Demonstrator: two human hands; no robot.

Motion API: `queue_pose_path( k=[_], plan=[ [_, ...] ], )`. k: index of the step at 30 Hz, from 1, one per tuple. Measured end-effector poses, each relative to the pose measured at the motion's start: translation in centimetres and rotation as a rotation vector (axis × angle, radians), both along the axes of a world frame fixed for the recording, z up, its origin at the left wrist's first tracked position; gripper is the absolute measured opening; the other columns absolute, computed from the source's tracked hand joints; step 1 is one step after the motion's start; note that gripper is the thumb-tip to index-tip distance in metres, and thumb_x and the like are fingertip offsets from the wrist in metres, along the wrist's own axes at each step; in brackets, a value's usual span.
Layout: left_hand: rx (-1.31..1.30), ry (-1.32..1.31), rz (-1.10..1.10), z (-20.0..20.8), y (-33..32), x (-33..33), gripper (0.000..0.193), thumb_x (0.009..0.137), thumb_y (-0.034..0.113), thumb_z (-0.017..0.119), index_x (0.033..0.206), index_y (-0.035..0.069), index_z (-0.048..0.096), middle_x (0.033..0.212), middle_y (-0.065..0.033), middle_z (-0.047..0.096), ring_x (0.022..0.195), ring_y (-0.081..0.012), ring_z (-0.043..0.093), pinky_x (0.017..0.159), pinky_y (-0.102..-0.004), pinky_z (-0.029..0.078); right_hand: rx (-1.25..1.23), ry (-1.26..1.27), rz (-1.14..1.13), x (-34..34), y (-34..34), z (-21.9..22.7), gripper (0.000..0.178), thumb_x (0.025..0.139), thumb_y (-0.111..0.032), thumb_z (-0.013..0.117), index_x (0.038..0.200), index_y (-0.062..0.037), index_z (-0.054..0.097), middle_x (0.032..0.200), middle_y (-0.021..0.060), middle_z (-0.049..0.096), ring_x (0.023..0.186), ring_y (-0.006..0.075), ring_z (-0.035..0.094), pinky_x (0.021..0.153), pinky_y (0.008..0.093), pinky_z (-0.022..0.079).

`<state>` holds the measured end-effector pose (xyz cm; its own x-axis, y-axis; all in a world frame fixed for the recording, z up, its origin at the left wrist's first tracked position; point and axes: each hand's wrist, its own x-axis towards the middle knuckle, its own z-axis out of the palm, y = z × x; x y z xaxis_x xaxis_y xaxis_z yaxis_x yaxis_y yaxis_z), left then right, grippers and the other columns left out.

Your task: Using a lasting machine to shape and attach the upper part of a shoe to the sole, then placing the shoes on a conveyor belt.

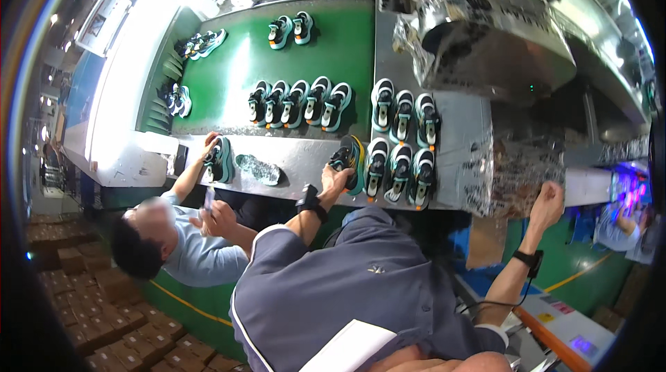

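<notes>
Grey shirt [340, 282] lower centre; left hand [336, 179] gripping yellow-edged sneaker [356, 157], mid-frame, shoe mostly rightward of it; right hand [549, 203] beside plastic-wrapped casing [517, 171], frame right, grip unclear; cardboard boxes [118, 309] lower left, contents hidden

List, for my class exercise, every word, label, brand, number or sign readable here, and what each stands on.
I copy out no wording; marks stand on:
Crinkled clear plastic film, right: dark print, creased and blurred.
Dark grey cloth shirt: pale mark, too small to read.
Stacked brown cardboard boxes: pale labels, too small.
White rectangular panel, upper left: dark marks, too blurred.
Black shoe with teal-and-yellow edging, in the left hand: nothing legible.
</notes>
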<state>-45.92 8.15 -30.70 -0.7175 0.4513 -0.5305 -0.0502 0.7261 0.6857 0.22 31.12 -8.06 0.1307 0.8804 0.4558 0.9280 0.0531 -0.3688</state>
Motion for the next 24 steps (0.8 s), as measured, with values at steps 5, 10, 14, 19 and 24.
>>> queue_pose_path(
  k=[5,10,14,19,24],
  plan=[
    [0.512,-0.252,0.137,4.0,10.5,-4.7,0.043,0.066,0.017,0.078,0.100,-0.007,0.064,0.087,-0.0125,0.068,0.070,-0.0199,0.066,0.067,-0.0321,0.055,-0.018,0.013,-0.021,0.0,-0.4,0.9,0.015,0.088,-0.022,0.062,0.091,-0.0070,0.064,0.078,0.0059,0.062,0.072,0.0200,0.058,0.067,0.0333,0.047],
    [0.406,-0.049,-0.001,4.1,25.0,-13.4,0.064,0.063,0.033,0.078,0.105,-0.010,0.057,0.096,-0.0238,0.066,0.088,-0.0335,0.066,0.081,-0.0365,0.052,-0.039,0.050,0.015,1.1,0.3,-0.3,0.014,0.089,-0.014,0.061,0.094,-0.0002,0.060,0.083,0.0063,0.060,0.073,0.0136,0.056,0.067,0.0288,0.047],
    [0.264,0.150,-0.127,0.0,38.5,-19.1,0.068,0.064,0.038,0.074,0.108,-0.009,0.053,0.100,-0.0268,0.065,0.093,-0.0393,0.065,0.083,-0.0419,0.052,-0.159,0.216,-0.071,5.0,-0.9,0.3,0.013,0.090,-0.012,0.060,0.097,-0.0011,0.062,0.084,0.0050,0.061,0.073,0.0110,0.056,0.063,0.0247,0.048],
    [0.229,0.361,-0.204,-3.4,51.5,-20.4,0.047,0.071,0.030,0.067,0.101,-0.001,0.046,0.090,-0.0222,0.067,0.085,-0.0383,0.067,0.077,-0.0459,0.054,0.182,0.111,-0.256,1.3,1.5,16.5,0.017,0.092,-0.014,0.060,0.101,-0.0010,0.065,0.083,0.0029,0.062,0.073,0.0099,0.054,0.065,0.0229,0.043],
    [0.084,0.613,0.006,-5.6,54.5,-25.9,0.046,0.075,0.030,0.067,0.103,0.002,0.043,0.086,-0.0189,0.065,0.077,-0.0396,0.066,0.070,-0.0501,0.054,0.314,-0.236,-0.207,-6.3,10.5,30.0,0.029,0.096,-0.026,0.055,0.109,-0.0020,0.065,0.091,0.0044,0.063,0.081,0.0123,0.056,0.076,0.0261,0.044]
  ],
)
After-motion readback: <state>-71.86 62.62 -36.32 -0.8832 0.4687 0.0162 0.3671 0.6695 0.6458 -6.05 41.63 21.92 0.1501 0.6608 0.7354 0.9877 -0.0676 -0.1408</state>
